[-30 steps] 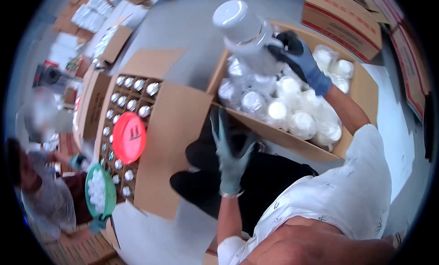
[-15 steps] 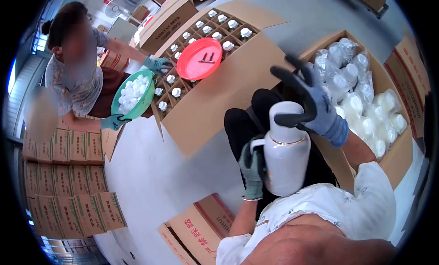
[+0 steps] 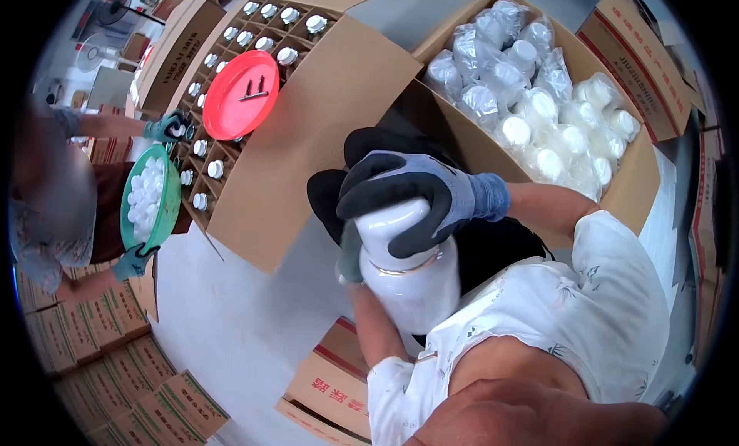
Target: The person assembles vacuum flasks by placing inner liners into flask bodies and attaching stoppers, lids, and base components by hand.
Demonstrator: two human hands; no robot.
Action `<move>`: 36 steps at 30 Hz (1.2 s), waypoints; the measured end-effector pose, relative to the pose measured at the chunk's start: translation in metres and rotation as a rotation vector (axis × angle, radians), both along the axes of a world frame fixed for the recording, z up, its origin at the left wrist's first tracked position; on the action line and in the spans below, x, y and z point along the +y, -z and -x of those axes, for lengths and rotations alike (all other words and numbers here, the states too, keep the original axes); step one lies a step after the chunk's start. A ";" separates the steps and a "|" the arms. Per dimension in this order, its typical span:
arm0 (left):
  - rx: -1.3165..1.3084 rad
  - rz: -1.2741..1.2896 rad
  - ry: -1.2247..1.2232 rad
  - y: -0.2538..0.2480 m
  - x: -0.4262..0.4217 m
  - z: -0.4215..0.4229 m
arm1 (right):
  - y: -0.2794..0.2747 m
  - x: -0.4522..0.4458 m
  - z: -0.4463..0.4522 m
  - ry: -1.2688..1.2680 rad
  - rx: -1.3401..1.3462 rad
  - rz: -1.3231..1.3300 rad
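A glossy white vacuum flask (image 3: 416,296) with a thin gold ring stands tilted in front of my lap. My right hand (image 3: 419,192), in a blue-grey and black glove, is wrapped over the flask's white cup lid (image 3: 389,229), its fingers curled round the sides. On the flask's left side, my left hand (image 3: 350,257) in a greenish glove grips it near the handle. The flask and my right hand hide most of those fingers and the handle itself.
At upper left, a divided carton (image 3: 323,130) holds several capped bottles and a red tray (image 3: 231,111) with small dark pieces. Plastic-wrapped white parts fill another carton (image 3: 643,192). A co-worker's gloved hand (image 3: 135,263) holds a green basin (image 3: 165,207) of white pieces.
My right hand has closed over the top of the lid from a spread position beside it. The flask leans more to the left. My view has turned, shifting the cartons leftward and upward.
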State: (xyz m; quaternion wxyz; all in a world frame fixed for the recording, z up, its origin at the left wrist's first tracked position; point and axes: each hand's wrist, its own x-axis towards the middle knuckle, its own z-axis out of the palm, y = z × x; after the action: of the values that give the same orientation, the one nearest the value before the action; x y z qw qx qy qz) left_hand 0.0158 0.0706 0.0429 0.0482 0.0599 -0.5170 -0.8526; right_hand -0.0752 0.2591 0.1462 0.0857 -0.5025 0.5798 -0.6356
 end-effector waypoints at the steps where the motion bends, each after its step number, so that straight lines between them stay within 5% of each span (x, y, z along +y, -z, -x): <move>1: 0.051 -0.096 -0.097 -0.016 -0.002 0.001 | 0.006 0.001 0.001 0.066 0.049 -0.011; 4: 0.152 -0.262 -0.330 -0.048 0.010 -0.005 | 0.019 -0.005 0.005 0.035 0.189 -0.040; 8: 0.017 0.168 -0.239 -0.014 0.042 -0.038 | -0.002 -0.038 0.011 0.040 -0.125 0.271; 11: -0.003 0.228 -0.164 -0.003 0.043 -0.040 | -0.011 -0.053 0.023 0.225 -0.363 0.411; 13: -0.016 0.243 -0.093 -0.008 0.031 -0.036 | 0.006 -0.032 0.046 0.565 -0.145 0.306; 14: -0.016 0.251 -0.048 -0.015 0.026 -0.031 | 0.031 -0.020 0.062 0.609 -0.307 0.396; 16: -0.024 0.311 0.053 -0.031 0.009 -0.024 | 0.101 0.034 0.111 1.069 0.226 0.048; 18: -0.031 0.436 0.182 -0.053 -0.001 -0.023 | 0.182 0.079 0.145 1.388 0.304 -0.420; 22: -0.011 0.653 0.213 -0.069 0.007 -0.016 | 0.253 0.126 0.149 1.268 0.582 -1.158; 23: 0.065 0.689 0.193 -0.061 0.003 -0.014 | 0.238 0.123 0.144 1.200 0.441 -1.142; 26: -0.002 0.379 -0.242 -0.032 -0.016 -0.036 | 0.165 0.104 0.103 1.018 0.355 -0.579; 27: 0.128 0.439 -0.349 -0.029 -0.027 -0.037 | 0.132 0.090 0.075 0.834 0.001 -0.445; 30: 0.295 1.450 -0.677 -0.016 -0.063 -0.051 | 0.089 0.075 0.009 0.108 -1.034 -0.058; 31: 0.257 1.613 -0.743 -0.008 -0.063 -0.054 | 0.082 0.060 0.000 0.162 -0.712 -0.068; 34: 0.057 0.378 -0.623 -0.036 -0.016 -0.046 | 0.045 0.051 -0.012 0.245 -0.939 -0.060; 36: 0.048 0.582 -0.580 -0.020 -0.012 -0.059 | 0.031 0.043 0.008 0.446 -0.766 -0.176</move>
State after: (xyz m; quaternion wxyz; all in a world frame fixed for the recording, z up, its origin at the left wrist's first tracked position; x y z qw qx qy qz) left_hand 0.0745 0.0582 0.0634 0.3136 0.1670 -0.6970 -0.6229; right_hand -0.0831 0.3024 0.1157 0.1976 -0.0848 0.6522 -0.7269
